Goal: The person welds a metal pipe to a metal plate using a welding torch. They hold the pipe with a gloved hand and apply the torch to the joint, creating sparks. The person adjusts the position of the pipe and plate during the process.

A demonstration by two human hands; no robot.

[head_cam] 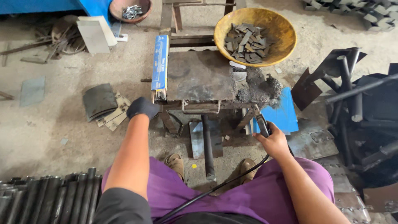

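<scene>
- My left hand point(142, 108), in a dark glove, is at the near end of the blue box of welding rods point(160, 68); fingers curled at the rod tips, grip unclear.
- Box's long axis runs straight away from that hand, along the left edge of the small steel work table point(199, 76).
- My right hand point(271, 141), bare, is clamped on the electrode holder point(262, 123), cable point(215, 186) trailing back over my lap.
- Left hand is nearer the rods.
- Yellow bowl of metal offcuts point(282, 29) sits beyond my right hand.

Blue electrode box point(160, 62) on workbench point(199, 76)

Dusty concrete floor point(49, 137) — scrap-strewn
</scene>
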